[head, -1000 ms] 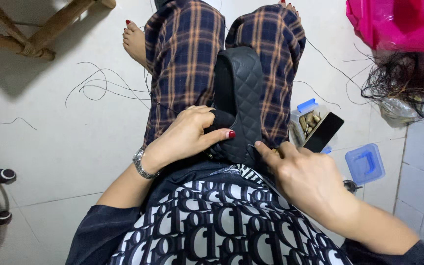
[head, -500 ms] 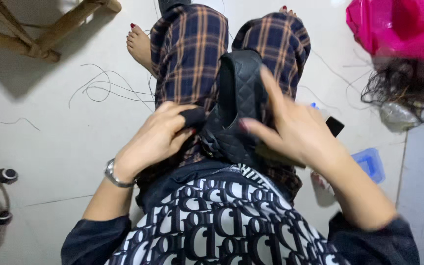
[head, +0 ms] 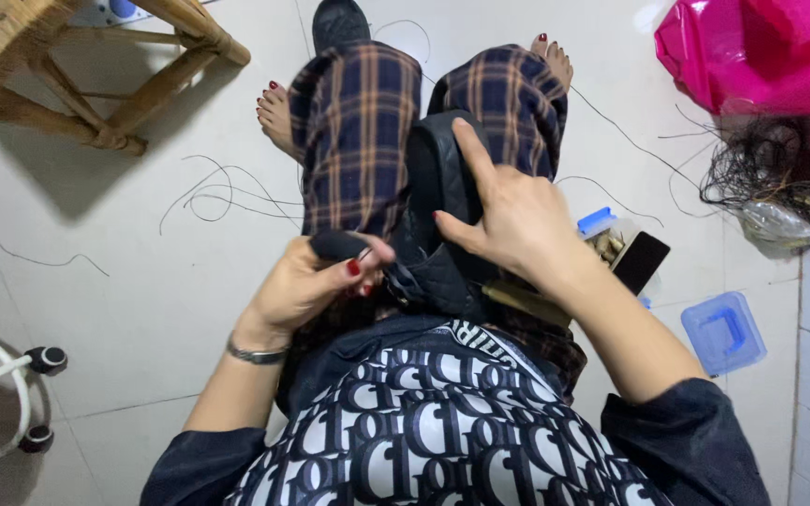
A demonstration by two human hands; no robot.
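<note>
A black quilted piece (head: 438, 178), shaped like a shoe upper or bag part, lies along my lap between my plaid trouser legs. My left hand (head: 316, 281) pinches its near left edge between thumb and fingers. A thin dark thread runs from that pinch toward the piece. My right hand (head: 508, 211) rests on the piece with fingers spread and the index finger pointing up along it. Whether the right hand grips anything is hidden by the hand itself.
A wicker stool (head: 58, 66) stands at the far left. Loose black threads (head: 222, 197) lie on the white tiled floor. At the right are a pink plastic bag (head: 761, 52), a tangle of dark thread (head: 780, 178), a blue lid (head: 723, 333) and a small open box (head: 611, 244).
My right hand rose off my lap onto the quilted piece and spread its fingers. My left hand slid left and pinched the piece's edge. The view shifted downward.
</note>
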